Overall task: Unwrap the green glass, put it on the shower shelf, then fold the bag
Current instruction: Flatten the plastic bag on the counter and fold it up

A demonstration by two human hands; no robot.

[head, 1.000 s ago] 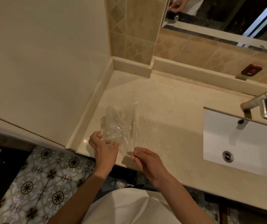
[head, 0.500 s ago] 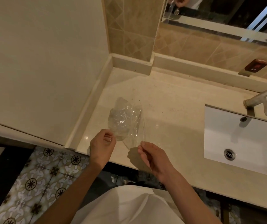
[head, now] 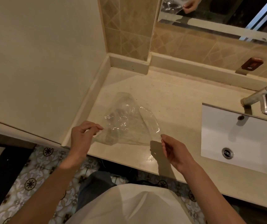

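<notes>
A person stands at a beige bathroom table (head: 178, 101) beside a white sink (head: 250, 136). A clear, crinkled plastic bag (head: 128, 125) hangs stretched between both hands, just above the table. The left hand (head: 82, 136) pinches the bag's left edge; the right hand (head: 173, 147) pinches its lower right corner. The bag's long axis runs left to right between the two grips, each hand equally close. The green glass is not in view.
</notes>
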